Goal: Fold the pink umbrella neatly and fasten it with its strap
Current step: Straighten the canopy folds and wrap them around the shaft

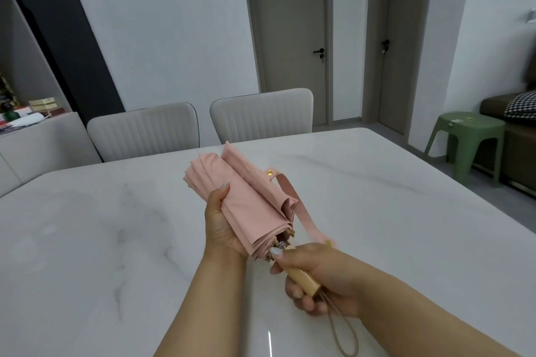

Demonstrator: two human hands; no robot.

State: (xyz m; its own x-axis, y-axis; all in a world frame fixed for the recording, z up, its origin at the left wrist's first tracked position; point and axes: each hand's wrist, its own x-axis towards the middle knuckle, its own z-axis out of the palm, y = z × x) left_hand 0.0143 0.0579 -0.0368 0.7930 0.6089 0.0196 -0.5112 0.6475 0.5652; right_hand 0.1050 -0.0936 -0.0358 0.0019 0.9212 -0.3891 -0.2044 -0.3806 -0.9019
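Observation:
The pink umbrella (246, 200) is collapsed, its canopy gathered into loose pleats, and I hold it above the white marble table (116, 240). My left hand (222, 226) cups the canopy from below, thumb lying along the fabric. My right hand (316, 278) grips the light wooden handle (301, 277); a beige wrist cord (339, 330) loops down from it. The pink strap (301, 211) hangs loose on the right side, unfastened. A gold snap (270, 173) shows on the canopy near the strap's root.
Two pale padded chairs (145, 130) (261, 113) stand at the table's far edge. A green plastic stool (464, 139) and a brown sofa (516, 136) are at the right. A cabinet with clutter (32, 113) is at the left. Two doors are behind.

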